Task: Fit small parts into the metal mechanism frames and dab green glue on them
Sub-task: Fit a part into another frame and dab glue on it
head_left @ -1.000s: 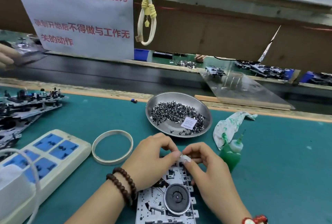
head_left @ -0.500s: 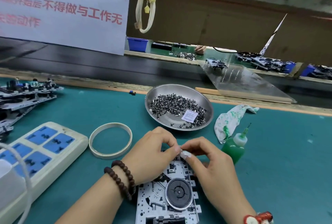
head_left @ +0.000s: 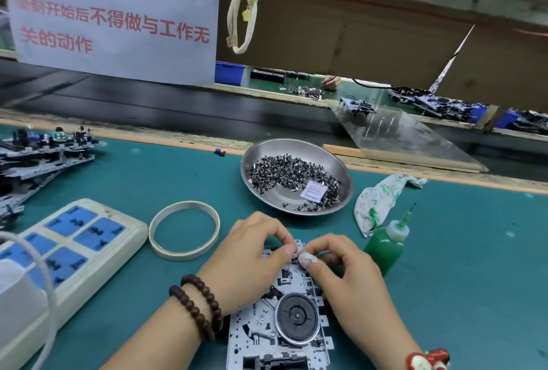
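A metal mechanism frame (head_left: 261, 331) with a black round disc lies on the green mat at the bottom centre. My left hand (head_left: 246, 263) and my right hand (head_left: 347, 283) meet over its far end, thumbs and fingertips pinched together around a tiny part that is mostly hidden. A steel dish (head_left: 341, 168) holding several small black parts (head_left: 284, 171) and a white paper tag stands just beyond. The green glue bottle (head_left: 385, 245) stands upright to the right of my right hand.
A white and blue power strip (head_left: 71, 239) and a pale ring (head_left: 184, 230) lie left of my hands. Stacked mechanism frames (head_left: 38, 159) sit at the far left. A green-stained rag (head_left: 379, 194) lies behind the bottle. A conveyor belt (head_left: 148, 105) runs beyond the mat.
The view has tilted down a little. Both hands stay pinched together over the frame's far end, shifting only slightly.
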A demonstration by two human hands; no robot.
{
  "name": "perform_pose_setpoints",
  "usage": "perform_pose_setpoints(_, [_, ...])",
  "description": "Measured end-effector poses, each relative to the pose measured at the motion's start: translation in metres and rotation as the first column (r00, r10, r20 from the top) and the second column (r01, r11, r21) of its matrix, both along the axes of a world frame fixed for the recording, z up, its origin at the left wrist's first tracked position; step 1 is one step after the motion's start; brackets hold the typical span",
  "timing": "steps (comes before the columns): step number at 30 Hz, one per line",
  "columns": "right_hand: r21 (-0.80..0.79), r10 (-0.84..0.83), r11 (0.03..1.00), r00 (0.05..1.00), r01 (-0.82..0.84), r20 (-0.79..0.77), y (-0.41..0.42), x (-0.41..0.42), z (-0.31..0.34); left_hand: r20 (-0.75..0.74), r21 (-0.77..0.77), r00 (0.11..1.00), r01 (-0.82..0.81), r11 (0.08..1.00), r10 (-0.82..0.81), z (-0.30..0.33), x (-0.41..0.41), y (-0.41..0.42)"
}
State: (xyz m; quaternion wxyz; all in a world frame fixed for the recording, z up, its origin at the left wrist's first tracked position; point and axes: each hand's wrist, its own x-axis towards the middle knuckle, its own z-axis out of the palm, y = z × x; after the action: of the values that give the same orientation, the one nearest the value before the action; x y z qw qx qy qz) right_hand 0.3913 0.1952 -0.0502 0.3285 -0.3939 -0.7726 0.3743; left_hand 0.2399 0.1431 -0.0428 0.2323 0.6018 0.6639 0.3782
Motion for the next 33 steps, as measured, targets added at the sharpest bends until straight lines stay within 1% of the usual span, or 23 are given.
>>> perform_pose_setpoints(5, [0.029, -0.002, 1.0, 1.0, 0.002, -0.004, -0.002, -0.002, 0.001, -0.019, 0.003, 1.0, 0.01, 1.0, -0.01, 0.0, 0.0, 0.001])
perform_pose_setpoints(13, [0.03, -0.016, 0.999, 1.0, 0.015, 0.016, -0.002, -0.004, 0.0, -0.028, 0.02, 1.0, -0.014, 1.0, 0.014, -0.003, 0.001, 0.001])
perform_pose_setpoints(16, [-0.029, -0.016, 0.999, 1.0, 0.016, 0.002, -0.002, -0.004, -0.001, -0.007, 0.021, 1.0, -0.022, 1.0, 0.022, -0.003, 0.001, 0.0])
perform_pose_setpoints(20, [-0.181, 0.045, 0.982, 0.999, -0.049, -0.028, -0.003, -0.002, 0.002, -0.009, 0.031, 0.999, -0.038, 0.999, 0.038, -0.004, 0.002, 0.0])
perform_pose_setpoints(33, [-0.338, 0.012, 0.94, 0.996, -0.04, -0.083, -0.004, -0.006, 0.011, -0.012, 0.109, 0.999, -0.042, 0.993, 0.043, -0.007, 0.004, -0.001])
